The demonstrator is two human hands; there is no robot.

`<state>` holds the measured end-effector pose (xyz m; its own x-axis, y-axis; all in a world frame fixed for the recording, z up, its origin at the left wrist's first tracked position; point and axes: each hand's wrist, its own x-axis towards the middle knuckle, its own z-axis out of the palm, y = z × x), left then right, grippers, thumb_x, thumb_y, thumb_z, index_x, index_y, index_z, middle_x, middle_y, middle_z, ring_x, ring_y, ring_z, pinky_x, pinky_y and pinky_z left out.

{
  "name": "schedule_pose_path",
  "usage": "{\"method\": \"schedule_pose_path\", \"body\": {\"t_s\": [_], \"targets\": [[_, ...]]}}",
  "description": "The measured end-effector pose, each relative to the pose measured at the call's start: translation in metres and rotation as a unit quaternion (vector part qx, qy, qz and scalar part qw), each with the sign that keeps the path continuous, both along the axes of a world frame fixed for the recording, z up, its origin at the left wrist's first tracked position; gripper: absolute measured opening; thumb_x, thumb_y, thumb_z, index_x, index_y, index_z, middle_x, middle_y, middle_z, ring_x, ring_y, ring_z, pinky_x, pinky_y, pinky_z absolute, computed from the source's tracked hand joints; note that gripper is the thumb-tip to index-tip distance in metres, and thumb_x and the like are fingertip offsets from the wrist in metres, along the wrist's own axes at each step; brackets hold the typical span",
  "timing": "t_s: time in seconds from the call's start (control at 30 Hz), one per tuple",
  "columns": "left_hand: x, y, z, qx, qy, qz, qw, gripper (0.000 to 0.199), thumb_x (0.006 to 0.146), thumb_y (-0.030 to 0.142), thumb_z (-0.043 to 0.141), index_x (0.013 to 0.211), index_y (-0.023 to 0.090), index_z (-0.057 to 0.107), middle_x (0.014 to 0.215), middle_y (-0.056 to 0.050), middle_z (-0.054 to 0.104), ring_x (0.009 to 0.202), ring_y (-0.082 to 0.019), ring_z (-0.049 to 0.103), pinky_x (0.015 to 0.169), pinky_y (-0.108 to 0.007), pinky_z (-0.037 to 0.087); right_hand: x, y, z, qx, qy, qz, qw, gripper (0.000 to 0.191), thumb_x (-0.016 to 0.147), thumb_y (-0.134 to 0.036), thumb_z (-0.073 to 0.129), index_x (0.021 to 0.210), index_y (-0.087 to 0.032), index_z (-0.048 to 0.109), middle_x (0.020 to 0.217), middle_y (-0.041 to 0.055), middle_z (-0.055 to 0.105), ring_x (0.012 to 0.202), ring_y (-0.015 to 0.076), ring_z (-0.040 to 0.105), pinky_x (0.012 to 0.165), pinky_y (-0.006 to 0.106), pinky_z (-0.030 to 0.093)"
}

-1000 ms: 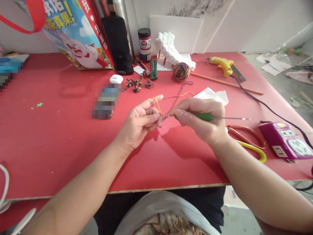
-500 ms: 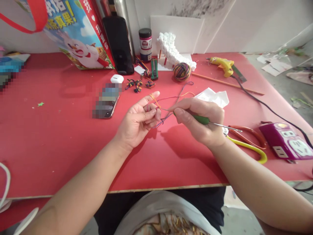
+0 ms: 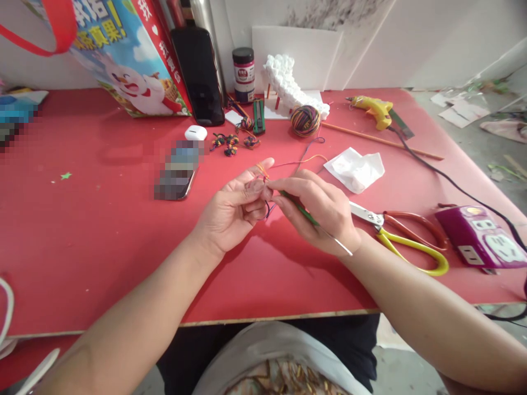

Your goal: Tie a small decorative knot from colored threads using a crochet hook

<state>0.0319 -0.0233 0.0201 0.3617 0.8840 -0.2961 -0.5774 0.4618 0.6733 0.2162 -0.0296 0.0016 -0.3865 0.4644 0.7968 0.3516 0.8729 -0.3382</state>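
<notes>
Scissors [image 3: 403, 238] lie open beside right hand [image 3: 315, 211], 1 tissue [image 3: 356, 169] near.

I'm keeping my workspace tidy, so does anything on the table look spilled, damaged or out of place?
No spill or damage shows, but the crumpled white tissue beyond the scissors and stray green star at left look like litter.

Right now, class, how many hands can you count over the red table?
2: the left hand, with yarn looped on a finger, and the right hand just beside it, gripping the green-handled crochet hook.
</notes>
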Motion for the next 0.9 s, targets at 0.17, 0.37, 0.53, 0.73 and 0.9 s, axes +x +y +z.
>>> {"method": "schedule_pose_path", "body": {"t_s": [0.17, 0.37, 0.53, 0.73, 0.9], "targets": [[0.0021, -0.0035, 0.0041, 0.035, 0.004, 0.026, 0.999, 0.065, 0.085, 0.003, 0.075, 0.148, 0.011, 0.063, 0.063, 0.004, 0.065, 0.047, -0.005, 0.035, 0.047, -0.014, 0.032, -0.0067, -0.0043, -0.0036, 0.028, -0.029, -0.082, 0.996, 0.018, 0.106, -0.013, 0.060, 0.123, -0.017, 0.064, 0.094, 0.0087, 0.075, 0.076, 0.0174, 0.069, 0.068, 0.028, 0.054], [0.0031, -0.0039, 0.0049, 0.056, 0.022, 0.047, 0.997, 0.066, 0.081, 0.003, 0.080, 0.146, 0.010, 0.066, 0.061, 0.004, 0.064, 0.047, -0.005, 0.035, 0.046, -0.015, 0.032, -0.0077, -0.0098, -0.0053, 0.020, -0.073, -0.128, 0.989, 0.017, 0.108, -0.015, 0.058, 0.124, -0.017, 0.063, 0.094, 0.0093, 0.076, 0.073, 0.0174, 0.069, 0.062, 0.028, 0.050], [0.0021, -0.0024, 0.0025, 0.049, 0.021, 0.038, 0.998, 0.066, 0.079, 0.004, 0.081, 0.144, 0.009, 0.067, 0.061, 0.004, 0.064, 0.047, -0.004, 0.035, 0.047, -0.015, 0.033, -0.0050, -0.0094, -0.0048, 0.015, -0.077, -0.111, 0.991, 0.020, 0.107, -0.012, 0.058, 0.127, -0.016, 0.062, 0.099, 0.0112, 0.077, 0.075, 0.0177, 0.071, 0.063, 0.029, 0.051], [-0.0008, -0.0014, 0.0009, 0.021, -0.005, 0.008, 1.000, 0.069, 0.081, 0.003, 0.079, 0.148, 0.011, 0.065, 0.059, 0.005, 0.061, 0.044, -0.004, 0.033, 0.044, -0.016, 0.029, -0.0043, -0.0080, -0.0029, 0.008, -0.043, -0.078, 0.996, 0.022, 0.106, -0.015, 0.059, 0.128, -0.021, 0.064, 0.094, 0.0069, 0.074, 0.074, 0.0172, 0.069, 0.064, 0.028, 0.052], [-0.0007, -0.0019, 0.0037, 0.001, -0.014, -0.002, 1.000, 0.076, 0.083, 0.001, 0.074, 0.156, 0.014, 0.059, 0.060, 0.004, 0.062, 0.044, -0.005, 0.035, 0.044, -0.015, 0.029, -0.0068, -0.0103, -0.0052, -0.002, -0.063, -0.110, 0.992, 0.020, 0.109, -0.019, 0.057, 0.128, -0.021, 0.063, 0.094, 0.0075, 0.076, 0.073, 0.0175, 0.069, 0.065, 0.029, 0.053]]}}
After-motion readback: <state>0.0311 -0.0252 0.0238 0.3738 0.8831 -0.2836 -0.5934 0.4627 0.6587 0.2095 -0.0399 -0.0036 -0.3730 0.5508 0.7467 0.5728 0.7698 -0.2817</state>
